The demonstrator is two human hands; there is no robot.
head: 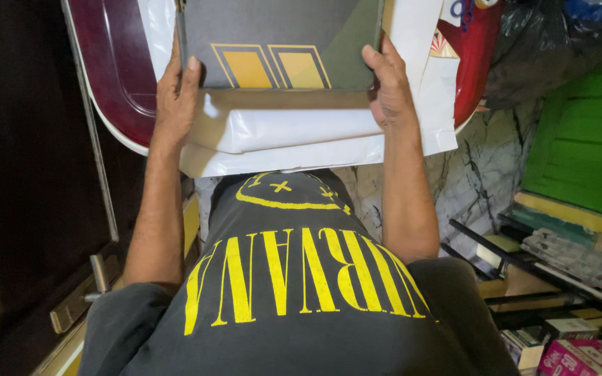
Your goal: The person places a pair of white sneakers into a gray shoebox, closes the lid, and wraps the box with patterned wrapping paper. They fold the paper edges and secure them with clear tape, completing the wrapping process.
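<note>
While I look straight down my chest, my left hand (175, 97) grips the left edge of a grey box (280, 45), thumb lying on its face, fingers wrapped round the side. My right hand (388, 87) clamps the right edge the same way, so the box sits between both hands, held out in front of me at about chest height. Its face shows two yellow rectangles (273, 68) side by side near the lower edge, and an olive-green part on the right. Right under the box lie white plastic bags (280, 136), stacked and touching its lower edge; my fingers press into them too. Behind all this is a dark red tray (116, 66) with a pale rim, on the left. My grey shirt (294, 299) with yellow print fills the lower part of the view. To the right stands a green door (587, 146), with a black rack (545, 268) of cartons below it, well apart from my hands.
</note>
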